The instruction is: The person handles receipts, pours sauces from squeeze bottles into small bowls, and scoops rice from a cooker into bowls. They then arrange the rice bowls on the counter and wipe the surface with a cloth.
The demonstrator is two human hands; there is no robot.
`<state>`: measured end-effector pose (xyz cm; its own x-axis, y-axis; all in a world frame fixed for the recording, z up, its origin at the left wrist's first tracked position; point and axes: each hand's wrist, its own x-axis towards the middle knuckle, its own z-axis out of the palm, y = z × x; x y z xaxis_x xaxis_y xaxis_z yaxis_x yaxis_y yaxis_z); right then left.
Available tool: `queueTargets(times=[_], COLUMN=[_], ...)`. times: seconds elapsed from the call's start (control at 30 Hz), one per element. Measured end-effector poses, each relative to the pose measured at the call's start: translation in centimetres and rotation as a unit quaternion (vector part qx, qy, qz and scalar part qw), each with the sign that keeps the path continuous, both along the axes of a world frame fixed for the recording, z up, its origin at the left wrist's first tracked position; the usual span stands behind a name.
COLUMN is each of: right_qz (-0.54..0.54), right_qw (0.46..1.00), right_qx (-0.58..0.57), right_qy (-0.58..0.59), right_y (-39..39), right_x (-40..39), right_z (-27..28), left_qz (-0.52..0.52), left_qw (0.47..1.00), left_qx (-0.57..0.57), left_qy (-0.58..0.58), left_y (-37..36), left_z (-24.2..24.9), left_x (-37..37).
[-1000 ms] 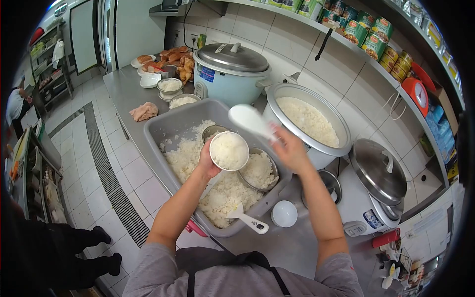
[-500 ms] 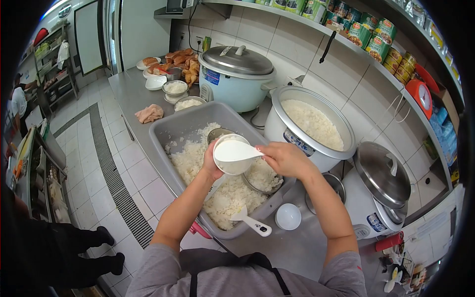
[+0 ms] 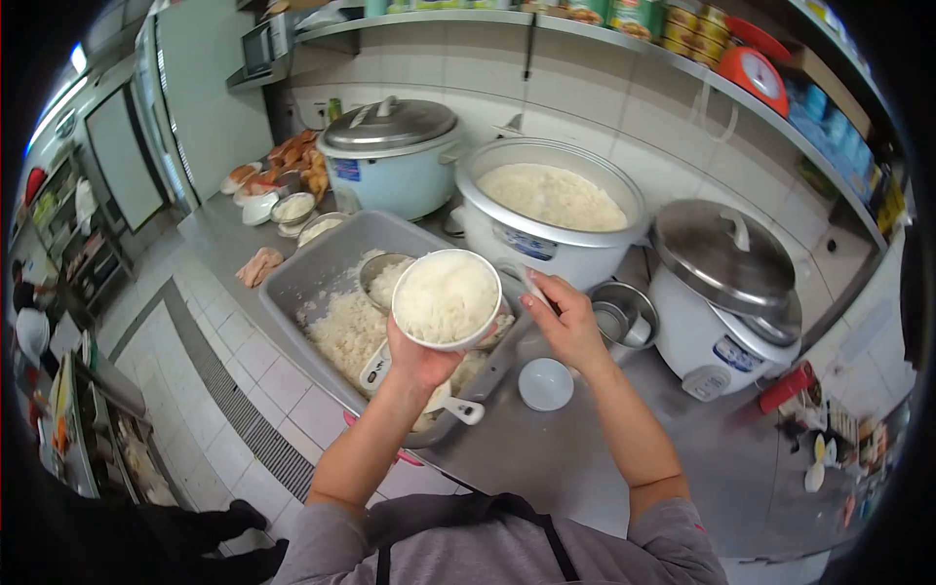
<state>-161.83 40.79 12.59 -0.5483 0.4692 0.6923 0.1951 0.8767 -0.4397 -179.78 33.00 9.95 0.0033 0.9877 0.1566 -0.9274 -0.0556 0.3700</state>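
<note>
My left hand [image 3: 425, 361] holds a white bowl [image 3: 447, 296] from below, heaped with white rice. Just to its right, my right hand [image 3: 564, 317] is closed on the handle of a pale rice paddle [image 3: 526, 283], blurred and partly hidden by the fingers. Both hands are above a grey tub [image 3: 292, 290] of loose rice [image 3: 343, 327]. Metal bowls lie in the tub, one of them [image 3: 375, 278] behind the held bowl. Two more white paddles rest there, one handle [image 3: 374, 369] by my left wrist, the other [image 3: 466, 412] near the front rim.
An open rice cooker [image 3: 551, 234] full of rice stands behind the tub, between two lidded cookers [image 3: 390, 171] [image 3: 726, 302]. A small white bowl [image 3: 546, 384] and a metal pot [image 3: 624, 317] sit at right. Cooked meat [image 3: 302, 156] lies back left.
The view has turned right. The paddle has come off the bowl's top and moved right with my right hand. The bowl's heaped rice now faces me.
</note>
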Motion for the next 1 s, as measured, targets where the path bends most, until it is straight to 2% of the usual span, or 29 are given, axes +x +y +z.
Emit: queueTargets(times=[0.03, 0.07, 0.13, 0.2, 0.27, 0.3, 0.4, 0.47, 0.5, 0.57, 0.6, 0.67, 0.7, 0.73, 0.8, 0.87, 0.9, 0.97, 1.0], right_qz=[0.018, 0.037, 0.115, 0.117, 0.068, 0.044, -0.019, -0.109, -0.131, -0.229, -0.248, -0.297, -0.313, -0.324, -0.406, -0.452, -0.484, -0.527, -0.540], right_qw=[0.979, 0.917, 0.809, 0.789, 0.790, 0.769, 0.726, 0.710, 0.704, 0.652, 0.647, 0.562, 0.532, 0.525, 0.459, 0.446, 0.439, 0.413, 0.393], right_qx=[-0.196, -0.381, -0.517, -0.520, -0.510, -0.534, -0.568, -0.559, -0.551, -0.531, -0.516, -0.505, -0.487, -0.471, -0.445, -0.379, -0.345, -0.285, -0.260], right_qy=[0.057, 0.114, 0.256, 0.305, 0.334, 0.348, 0.387, 0.414, 0.428, 0.490, 0.504, 0.584, 0.618, 0.630, 0.653, 0.674, 0.674, 0.685, 0.697], right_y=[-0.8, -1.6, -3.9, -6.4, -8.5, -9.5, -11.1, -11.8, -12.3, -13.3, -13.9, -15.3, -16.1, -17.0, -18.6, -19.9, -20.4, -20.2, -19.8], right_x=[1.3, 2.7, 5.0, 7.8, 10.8, 12.3, 17.8, 21.3, 23.1, 26.7, 28.6, 31.8, 33.5, 35.3, 39.2, 44.1, 46.7, 52.2, 55.0], right_z=[-0.2, -0.4, -0.8, -1.0, -1.1, -1.5, -3.8, -6.0, -7.5, -11.1, -12.7, -16.1, -17.5, -18.5, -20.2, -22.6, -23.3, -24.3, -24.5], left_qz=[0.003, -0.014, -0.018, -0.024, 0.016, 0.034, 0.006, -0.048, -0.111, -0.201, -0.240, -0.302, -0.332, -0.357, -0.386, -0.312, -0.229, -0.056, 0.027], left_qw=[0.999, 0.999, 0.996, 0.995, 0.990, 0.998, 0.997, 0.993, 0.985, 0.967, 0.950, 0.923, 0.894, 0.862, 0.824, 0.865, 0.873, 0.848, 0.829], left_qx=[-0.023, -0.023, -0.031, -0.051, -0.062, -0.039, -0.067, -0.104, -0.128, -0.151, -0.180, -0.198, -0.227, -0.252, -0.265, -0.147, -0.085, 0.009, -0.016], left_qy=[-0.027, -0.026, -0.078, -0.082, -0.123, -0.043, 0.023, 0.038, 0.040, 0.044, 0.086, 0.135, 0.197, 0.258, 0.318, 0.365, 0.423, 0.527, 0.559], left_y=[-0.5, -1.0, -1.8, -2.2, -2.2, -1.9, -1.5, -0.8, -0.5, -0.3, -0.3, -0.4, -0.6, -1.0, -1.0, -1.5, -1.3, -0.8, -0.6], left_z=[0.5, 0.8, 1.1, 0.3, -0.9, -1.7, -4.8, -7.5, -9.0, -11.9, -13.4, -16.0, -17.2, -18.1, -18.8, -17.6, -18.3, -18.2, -19.3], left_x=[1.6, 3.4, 7.1, 10.9, 14.8, 16.9, 23.1, 27.1, 29.0, 33.1, 35.2, 38.8, 40.5, 41.6, 41.5, 39.6, 37.8, 33.6, 31.1])
